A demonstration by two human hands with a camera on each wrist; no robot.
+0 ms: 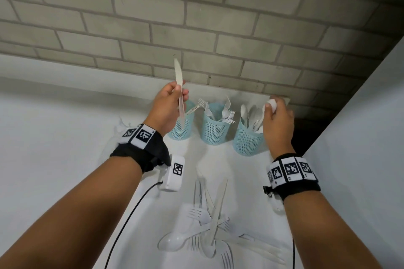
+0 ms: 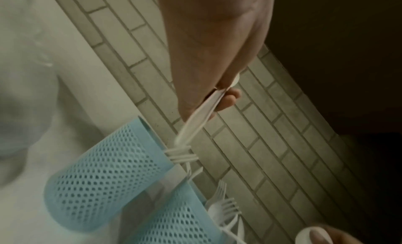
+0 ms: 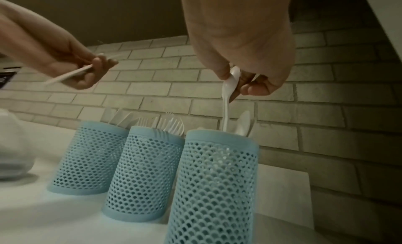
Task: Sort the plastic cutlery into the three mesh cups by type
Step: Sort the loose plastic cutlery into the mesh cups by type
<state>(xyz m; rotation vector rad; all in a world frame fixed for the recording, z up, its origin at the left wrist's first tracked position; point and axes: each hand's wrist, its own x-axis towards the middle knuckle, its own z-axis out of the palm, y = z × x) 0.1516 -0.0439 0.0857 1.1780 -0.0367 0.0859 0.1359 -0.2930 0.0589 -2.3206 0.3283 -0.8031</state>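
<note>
a: white plastic knife [image 1: 179, 91] pinched in the left hand [image 1: 168, 107], blade up, tilted, handle end down over the left cup [image 1: 182, 126].
b: and the spoon [image 3: 228, 96]?
a: pinched by its bowl in the right hand [image 1: 277, 120], handle hanging down into the right cup [image 3: 215, 179], among other spoons.
b: middle cup [image 1: 215, 131]?
a: full of forks, tines up. all three cups blue mesh, in a row on the white tabletop [image 1: 54, 148], near the brick wall [image 1: 196, 17].
b: left cup's contents?
a: knives, seen from the right wrist; one fork leaning out over its rim toward the middle cup.
b: anything unsorted?
a: loose pile of cutlery [image 1: 212, 231] nearer on the tabletop: forks, spoons, one long knife lying across the top.
b: on the wrists?
a: black bands with square black-and-white markers, a white box under each.
</note>
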